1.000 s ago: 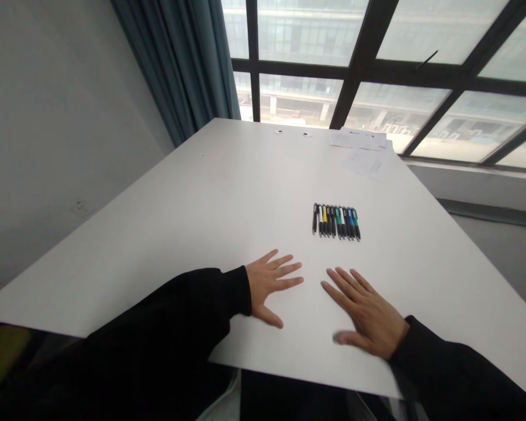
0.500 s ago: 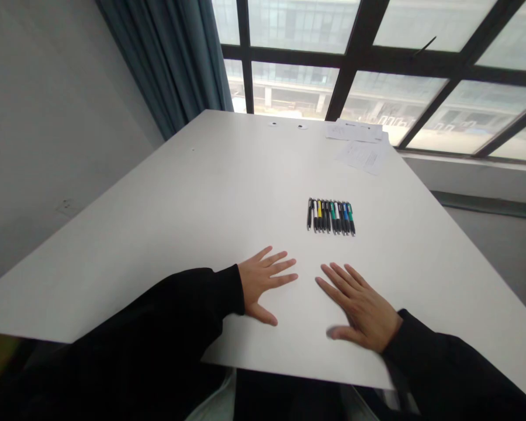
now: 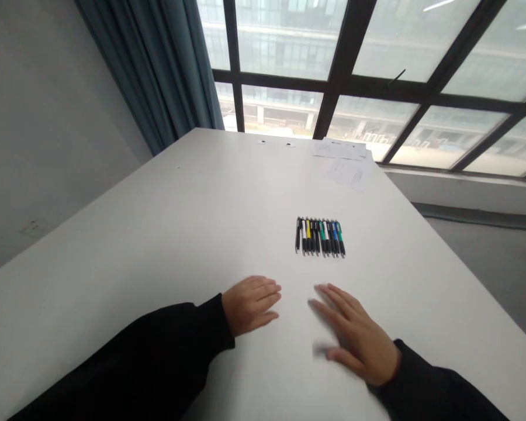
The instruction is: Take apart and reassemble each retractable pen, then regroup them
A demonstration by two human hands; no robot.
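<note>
A row of pens (image 3: pixel 323 238) lies side by side on the white table (image 3: pixel 166 245), with black, white, yellow, green and blue barrels and tips toward me. The leftmost black pen sits slightly apart from the others. My left hand (image 3: pixel 251 305) is below and left of the row, palm down, fingers loosely stretched and drawn near one another, holding nothing. Below the pens on the right is my right hand (image 3: pixel 357 336), empty, its thumb apart from the fingers and a little blurred. Neither hand touches a pen.
Sheets of paper (image 3: pixel 339 149) lie at the table's far right corner. Two small cable holes (image 3: pixel 290 145) are near the far edge. Beyond stand a dark-framed window (image 3: pixel 339 76) and a blue curtain (image 3: pixel 158 70); a grey wall (image 3: pixel 39 117) is on the left.
The view has tilted up, so the table and pens sit lower. My left hand's spread fingers have drawn together. My right hand has lifted slightly, its fingers still apart.
</note>
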